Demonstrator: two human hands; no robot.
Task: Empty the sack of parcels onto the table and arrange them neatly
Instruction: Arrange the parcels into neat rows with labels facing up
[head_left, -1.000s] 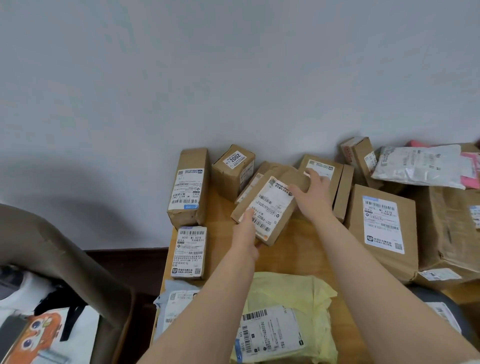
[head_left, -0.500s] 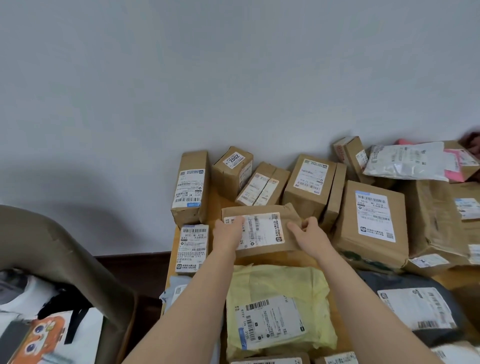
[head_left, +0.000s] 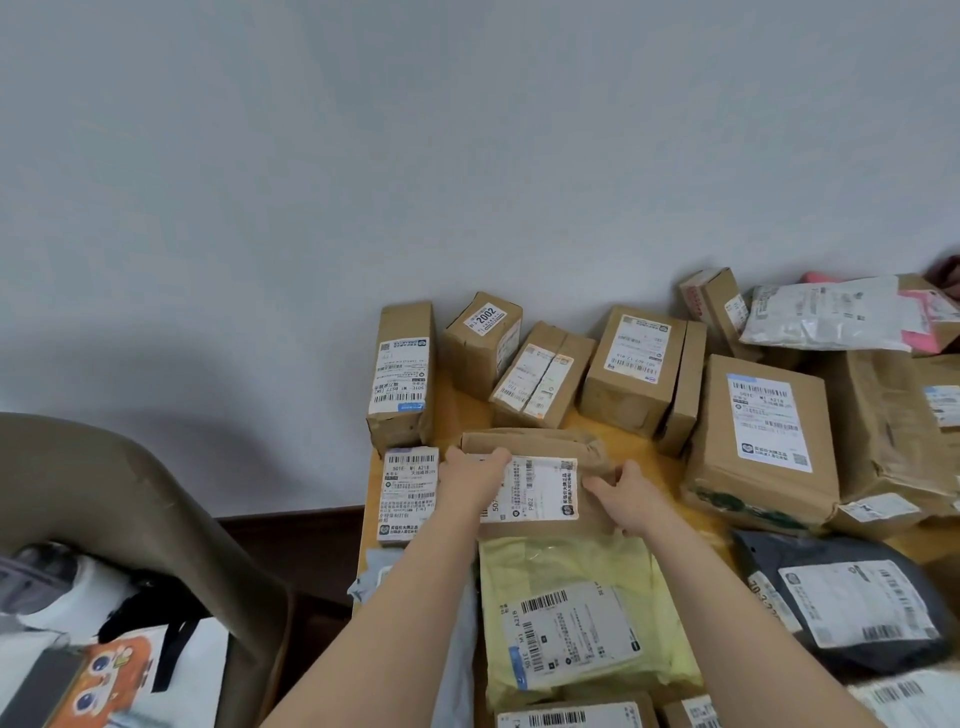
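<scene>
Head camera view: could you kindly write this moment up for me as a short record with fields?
Held item: brown paper parcel, label facing up
Left hand: holds its left end
Right hand: holds its right end
Position: on or just above the table
Behind it: boxes along the wall, including the box marked 2002
In front: yellow mailer
Left neighbour: small labelled box
Right side: large box, dark grey mailer
</scene>
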